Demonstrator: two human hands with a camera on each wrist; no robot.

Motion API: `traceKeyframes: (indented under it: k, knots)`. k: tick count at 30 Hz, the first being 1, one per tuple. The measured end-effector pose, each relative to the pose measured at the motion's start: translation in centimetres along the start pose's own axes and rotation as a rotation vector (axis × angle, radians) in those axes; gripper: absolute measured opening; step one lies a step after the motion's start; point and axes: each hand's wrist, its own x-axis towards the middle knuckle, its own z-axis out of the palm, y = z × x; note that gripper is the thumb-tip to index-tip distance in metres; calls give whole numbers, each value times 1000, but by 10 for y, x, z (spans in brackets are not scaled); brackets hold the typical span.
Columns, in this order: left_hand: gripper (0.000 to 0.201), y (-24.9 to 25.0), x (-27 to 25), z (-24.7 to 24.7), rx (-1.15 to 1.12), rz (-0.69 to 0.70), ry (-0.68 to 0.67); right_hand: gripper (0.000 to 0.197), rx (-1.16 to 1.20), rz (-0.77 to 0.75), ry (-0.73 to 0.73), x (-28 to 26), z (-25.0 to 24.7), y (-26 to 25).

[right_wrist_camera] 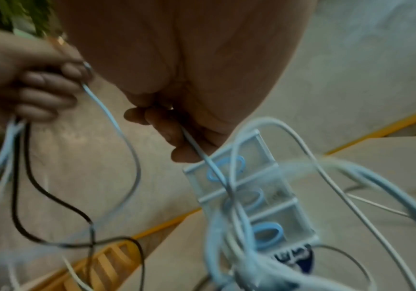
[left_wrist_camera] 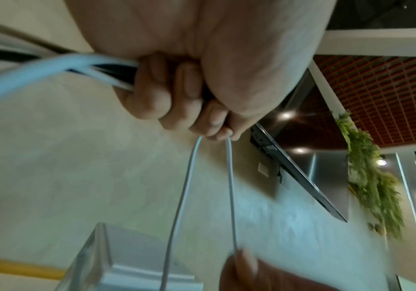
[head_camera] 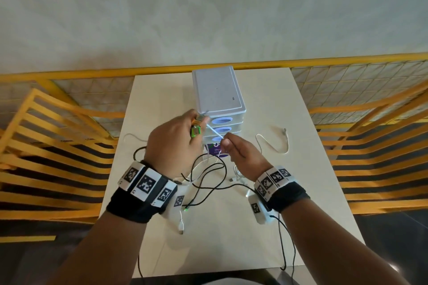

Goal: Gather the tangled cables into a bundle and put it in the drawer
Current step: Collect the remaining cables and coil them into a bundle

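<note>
My left hand (head_camera: 176, 141) is raised in front of the white drawer unit (head_camera: 217, 90) and grips several black and white cables in its fist (left_wrist_camera: 172, 94), with a green and yellow piece by the fingers. My right hand (head_camera: 231, 148) pinches a white cable (head_camera: 214, 132) stretched taut between both hands; the right wrist view shows the pinch (right_wrist_camera: 179, 135). The rest of the tangled cables (head_camera: 208, 176) hang from my left hand onto the table (head_camera: 301, 192). All three drawers with blue handles (right_wrist_camera: 266, 234) look closed.
One loose white cable (head_camera: 273, 143) lies on the table to the right of the drawer unit. Yellow slatted railings (head_camera: 58, 146) flank the table on both sides. A black wire (head_camera: 287, 245) trails off the near table edge.
</note>
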Motion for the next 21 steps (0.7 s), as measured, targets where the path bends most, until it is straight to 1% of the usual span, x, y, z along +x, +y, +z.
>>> traceKeyframes:
  k: [2,4,7,9,12,14,18,21]
  knots:
    - [30,-3,4,-12,-19,-40,64,30,-50,35,16,-1,5,13]
    - [34,-6,5,-22,-26,-47,115,28,-99,47,21,-1,8,23]
    - [44,-6,3,-30,-65,-75,150,27,-168,36,0,1,11,32]
    - [42,-2,2,-34,-73,-71,160,25,-214,33,6,4,13,40]
    - [32,3,-1,-38,-101,-86,177,21,-284,-2,47,9,16,53]
    - [31,3,-2,-41,-109,-85,190,18,-313,-1,63,7,15,63]
    - [29,4,-6,-44,-98,-69,158,21,-297,47,83,-3,13,70]
    - [29,0,-6,-38,-69,-113,146,19,-246,164,125,-6,12,65]
